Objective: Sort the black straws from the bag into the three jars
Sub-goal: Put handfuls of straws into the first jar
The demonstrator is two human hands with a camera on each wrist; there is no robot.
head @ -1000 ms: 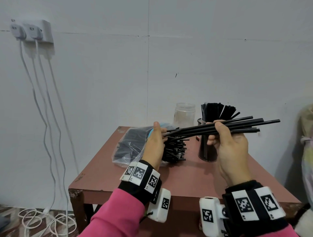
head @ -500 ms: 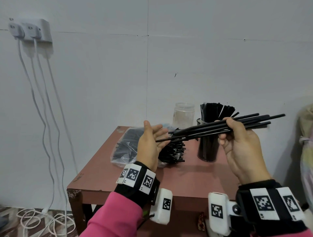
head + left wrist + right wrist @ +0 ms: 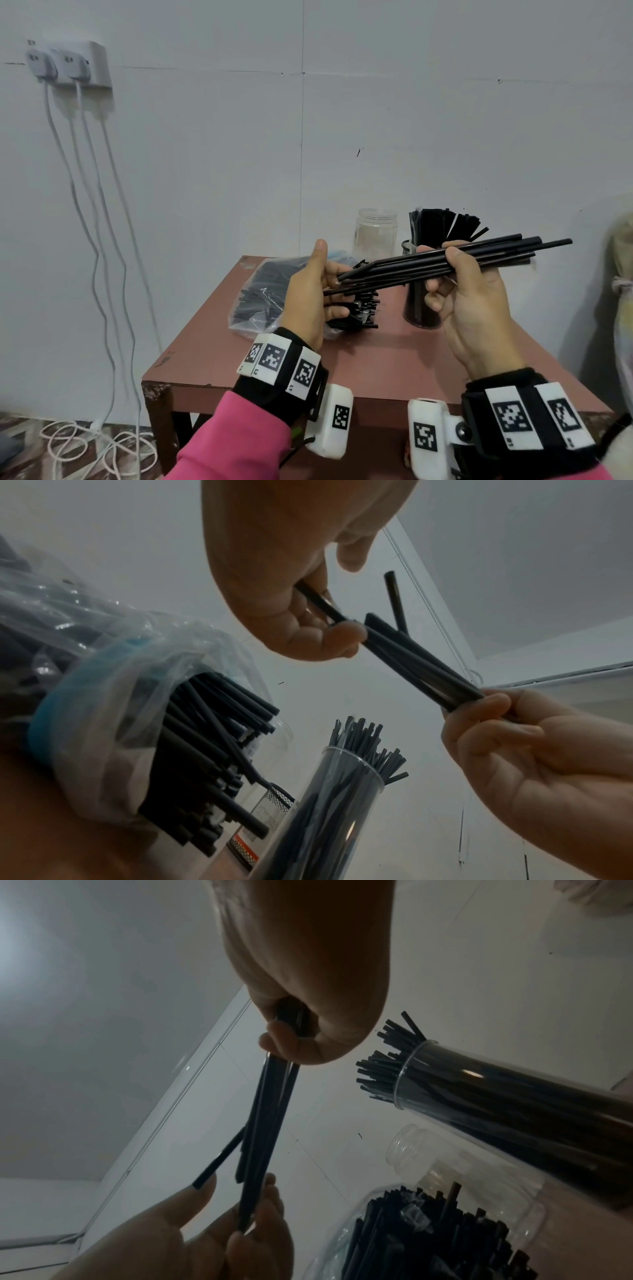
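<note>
My right hand point(image 3: 442, 270) grips a bundle of long black straws point(image 3: 493, 253) held level above the table, right ends pointing right. The left hand point(image 3: 329, 274) meets the bundle's left ends, and its fingertips point(image 3: 346, 634) pinch a thin straw point(image 3: 318, 601) of that bundle. Behind the left hand a clear plastic bag of black straws point(image 3: 260, 291) lies on the table. A tall clear jar point(image 3: 419, 308) full of thin straws stands under the bundle. A black mesh holder point(image 3: 407, 246) and a clear jar point(image 3: 376, 233) with nothing inside stand behind it.
The brown table point(image 3: 376, 359) is small and stands against a white wall; its front edge is close to my wrists. White cables point(image 3: 92, 240) hang from a wall socket at the left. A pale bag point(image 3: 621, 308) sits at the right edge.
The left hand, whose fingers were spread half a second ago, has curled them onto the bundle's left ends. The right hand with the bundle has drifted slightly left.
</note>
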